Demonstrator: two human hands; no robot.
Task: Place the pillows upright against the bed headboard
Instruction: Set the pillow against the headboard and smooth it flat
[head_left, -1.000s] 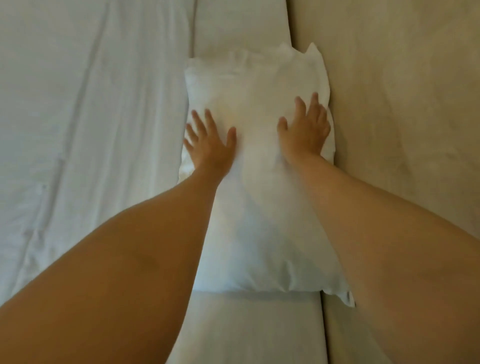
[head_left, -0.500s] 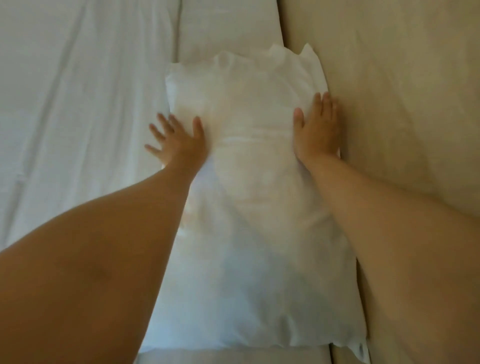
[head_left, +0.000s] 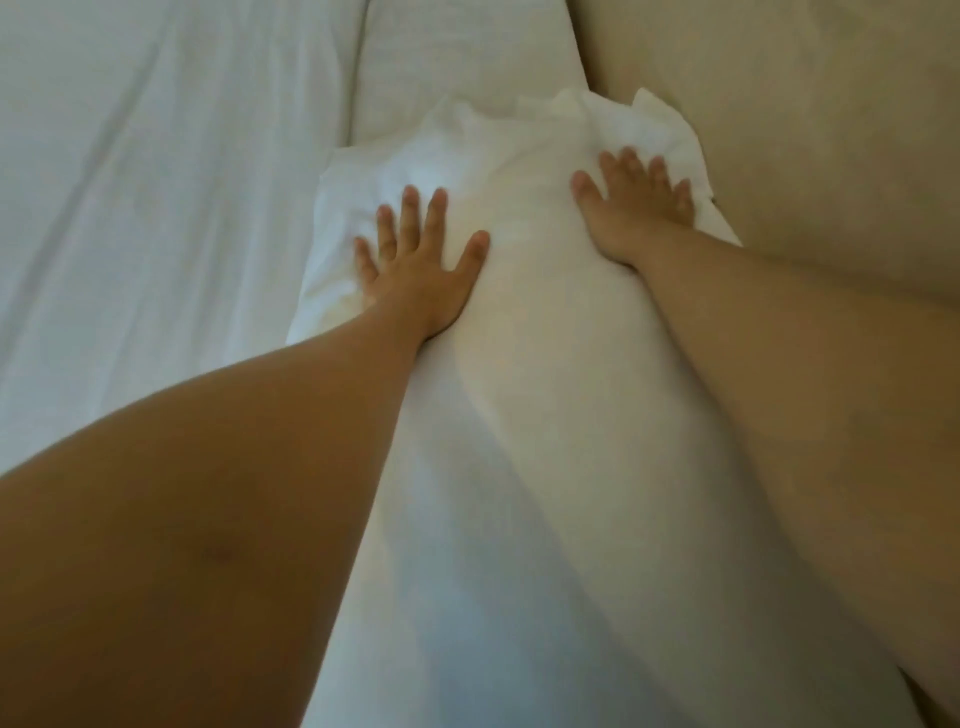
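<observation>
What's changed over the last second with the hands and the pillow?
The left hand slid out to the pillow's left edge half a second ago and is now back on its face, fingers spread. The right hand shifted toward the edge by the headboard. The pillow fills more of the view. Both palms stay flat on it, gripping nothing; the sheet looks unchanged.

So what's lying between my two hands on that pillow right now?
Only bare pillow: in the head view, a raised ridge of white pillowcase runs between the left hand and the right hand, both pressed flat on it.
</observation>
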